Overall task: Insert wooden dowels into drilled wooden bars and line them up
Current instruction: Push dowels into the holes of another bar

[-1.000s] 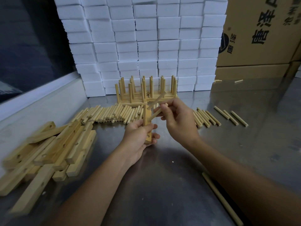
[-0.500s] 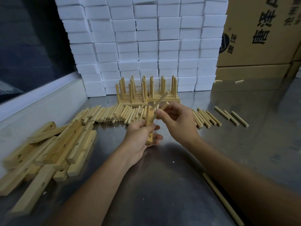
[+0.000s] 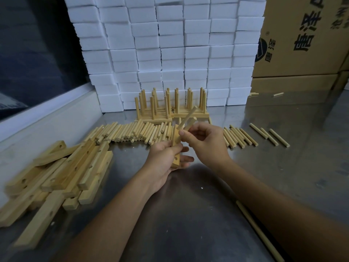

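Observation:
My left hand (image 3: 166,157) grips a short drilled wooden bar (image 3: 176,148), held upright above the metal table, with a hole showing near its lower end. My right hand (image 3: 204,140) pinches two dowels (image 3: 188,119) that slant up to the right, their lower ends at the bar's upper part. Behind my hands stand finished bars with upright dowels (image 3: 170,106) in a row. A long row of loose dowels (image 3: 130,132) lies to the left, a smaller group of dowels (image 3: 238,137) to the right. A pile of drilled bars (image 3: 56,174) lies at the left.
White foam blocks (image 3: 170,44) are stacked against the back. Cardboard boxes (image 3: 302,38) stand at the back right. Three separate dowels (image 3: 269,134) lie further right. A long thin stick (image 3: 258,229) lies by my right forearm. A white ledge (image 3: 47,118) borders the table at the left.
My right hand has shifted the two dowels slightly, bringing their lower ends down towards the top of the bar. My left hand keeps the bar in nearly the same place.

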A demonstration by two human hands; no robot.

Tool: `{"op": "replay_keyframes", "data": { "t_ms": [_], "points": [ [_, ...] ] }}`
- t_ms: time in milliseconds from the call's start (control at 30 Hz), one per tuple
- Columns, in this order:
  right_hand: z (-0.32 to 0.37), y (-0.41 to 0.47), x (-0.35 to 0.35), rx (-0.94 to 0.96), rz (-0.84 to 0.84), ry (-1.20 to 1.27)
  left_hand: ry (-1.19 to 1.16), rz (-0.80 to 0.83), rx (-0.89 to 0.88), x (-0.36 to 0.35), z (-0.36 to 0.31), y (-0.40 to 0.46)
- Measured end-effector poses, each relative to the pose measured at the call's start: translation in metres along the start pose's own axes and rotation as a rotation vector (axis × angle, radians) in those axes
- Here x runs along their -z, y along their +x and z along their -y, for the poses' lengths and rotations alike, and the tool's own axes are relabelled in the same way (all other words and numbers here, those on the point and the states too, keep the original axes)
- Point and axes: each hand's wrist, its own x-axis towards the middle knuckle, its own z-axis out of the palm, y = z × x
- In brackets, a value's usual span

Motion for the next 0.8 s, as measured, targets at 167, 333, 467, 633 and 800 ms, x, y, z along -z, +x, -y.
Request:
{"op": "replay_keyframes", "data": {
  "t_ms": [167, 333, 467, 633, 800],
  "points": [
    [-0.001, -0.001, -0.001, 0.009, 0.032, -0.022, -0.076, 0.014, 0.018, 0.001, -0.002, -0.001],
    [-0.003, 0.0, 0.001, -0.019, -0.006, 0.031, -0.131, 0.065, 0.075, 0.003, -0.006, -0.002],
    [-0.004, -0.002, 0.0, 0.005, 0.002, -0.026, -0.152, 0.082, 0.125, 0.005, -0.009, -0.002],
    [-0.006, -0.002, 0.004, 0.019, -0.006, -0.12, -0.244, 0.017, 0.143, 0.008, -0.01, -0.001],
    [-0.018, 0.001, 0.018, 0.02, -0.022, -0.488, -0.331, -0.043, 0.149, 0.011, -0.01, 0.004]
  ]
}}
